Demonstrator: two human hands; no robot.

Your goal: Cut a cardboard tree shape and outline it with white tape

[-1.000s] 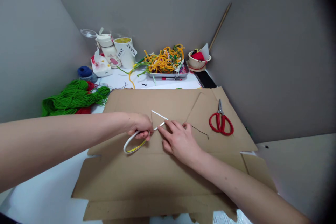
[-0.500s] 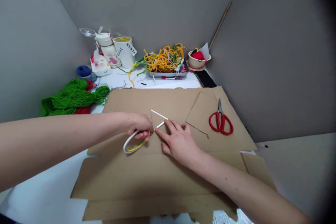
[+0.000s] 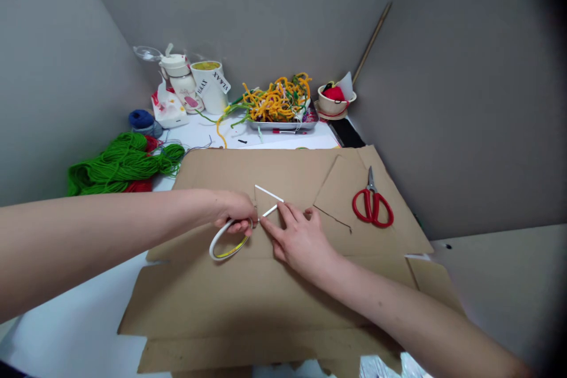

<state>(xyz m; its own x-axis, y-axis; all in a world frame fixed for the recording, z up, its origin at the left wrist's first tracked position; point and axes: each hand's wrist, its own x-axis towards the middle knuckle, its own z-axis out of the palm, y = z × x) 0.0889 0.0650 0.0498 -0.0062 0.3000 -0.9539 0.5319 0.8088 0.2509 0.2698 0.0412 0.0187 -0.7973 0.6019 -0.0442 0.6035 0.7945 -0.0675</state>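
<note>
A roll of narrow white tape [image 3: 214, 247] with a yellow inner ring hangs from my left hand [image 3: 239, 212], whose fingers are closed on it. My right hand [image 3: 301, 236] lies on the flattened cardboard [image 3: 212, 295], fingers stretched and fingertips pressing near a white tape strip [image 3: 270, 211]. A second white strip [image 3: 269, 193] slants above it, and the two meet at a corner on the right. A thin dark line closes the figure on its left side. My left fingertips are close to the lower strip's left end; they are partly hidden.
Red-handled scissors [image 3: 372, 205] lie on the cardboard at right, beside a cut line. Green yarn [image 3: 119, 162] sits at left. Behind stand a bottle [image 3: 181, 84], a white cup [image 3: 212, 91], a metal tray [image 3: 283, 126] of orange cords, a small bowl [image 3: 334, 106] and a black phone [image 3: 346, 132].
Both hands have barely moved. The tape roll has shifted very slightly; the strips on the cardboard look the same.
</note>
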